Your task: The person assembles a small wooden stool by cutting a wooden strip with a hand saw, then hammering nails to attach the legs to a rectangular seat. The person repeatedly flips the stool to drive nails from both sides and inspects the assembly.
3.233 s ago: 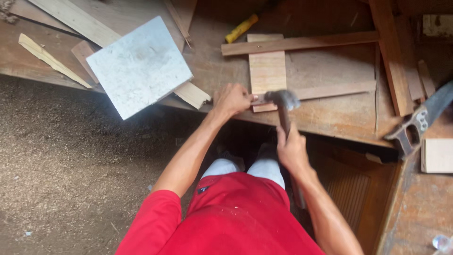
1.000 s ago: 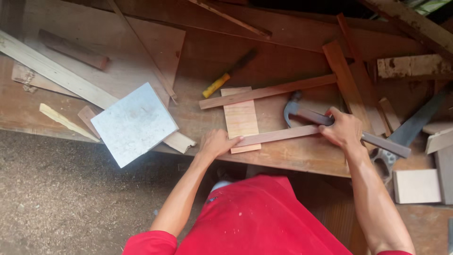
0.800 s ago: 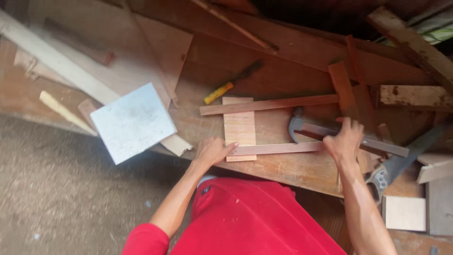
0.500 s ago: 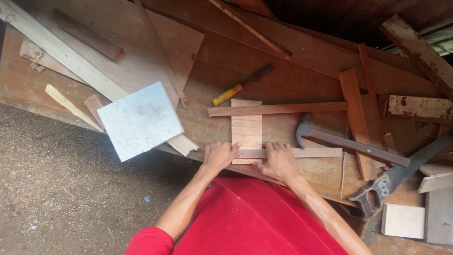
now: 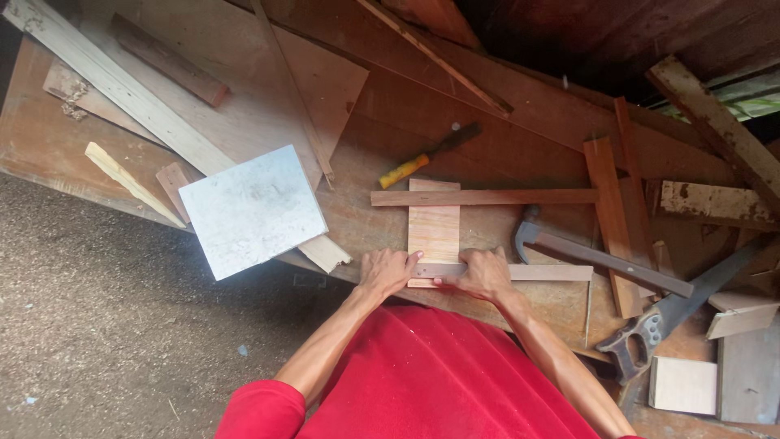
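A pale upright plank (image 5: 433, 223) lies on the wooden workbench (image 5: 520, 150), with one thin strip (image 5: 487, 197) across its far end and another thin strip (image 5: 536, 272) across its near end. My left hand (image 5: 387, 271) presses on the plank's near left corner. My right hand (image 5: 485, 274) grips the near strip just right of the plank. A claw hammer (image 5: 597, 256) lies loose on the bench to the right of my right hand.
A yellow-handled chisel (image 5: 426, 156) lies beyond the plank. A grey square panel (image 5: 253, 210) overhangs the bench edge at left. A handsaw (image 5: 678, 313) and several offcuts crowd the right side. Long boards lie at the back left.
My right hand has let go of the hammer, left it on the bench at right, and moved left onto the near strip. My left hand stayed at the plank.
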